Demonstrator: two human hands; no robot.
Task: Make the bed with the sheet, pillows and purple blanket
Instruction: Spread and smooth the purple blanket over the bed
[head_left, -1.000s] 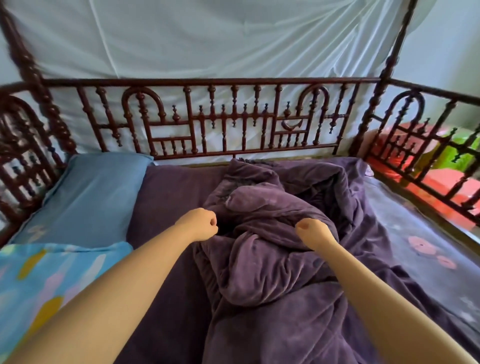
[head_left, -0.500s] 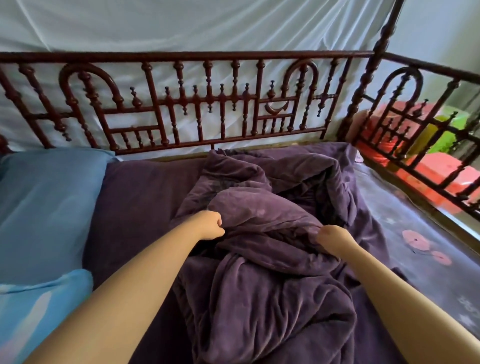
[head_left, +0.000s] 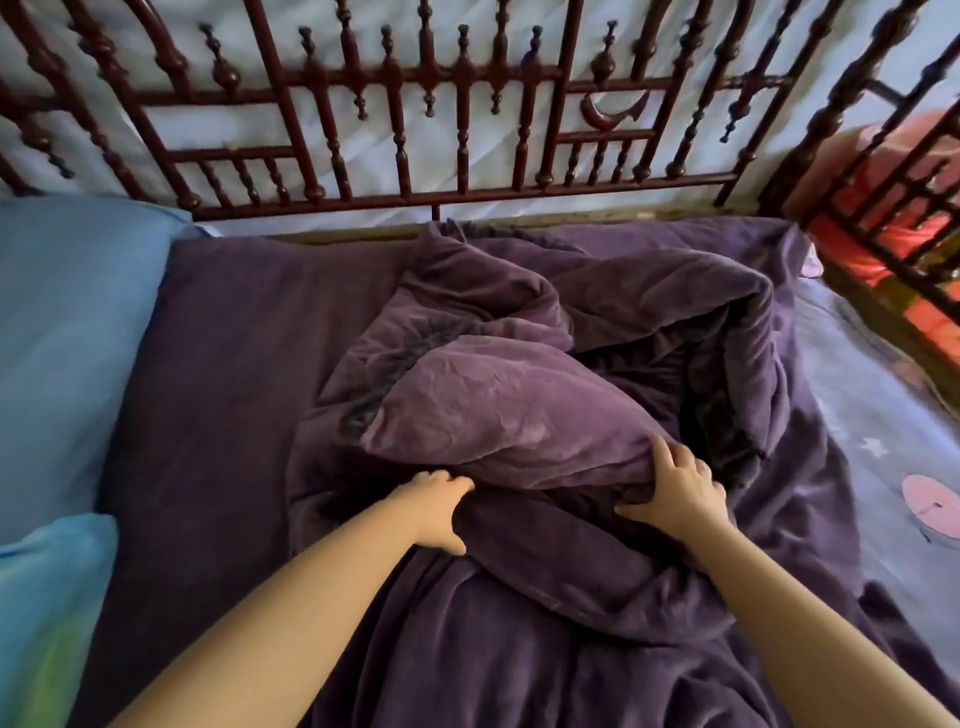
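The purple blanket (head_left: 509, 410) lies bunched in a heap in the middle of the bed, part of it spread flat to the left. My left hand (head_left: 441, 506) grips a fold at the heap's near left side, fingers tucked under the cloth. My right hand (head_left: 680, 486) holds the same fold from the right, fingers spread over its top, thumb below. A blue pillow (head_left: 67, 338) lies at the far left, with a light blue patterned pillow (head_left: 47, 613) in front of it. The pale patterned sheet (head_left: 872, 415) shows at the right.
A dark carved wooden rail (head_left: 457, 98) runs along the far side of the bed, with a white net behind it. A second rail (head_left: 883, 135) closes the right end; red and pink items (head_left: 898, 218) lie beyond it.
My view has tilted down and closer to the bed. Both hands have moved nearer to me and lower on the heap; the right hand has opened from a fist into a spread grip.
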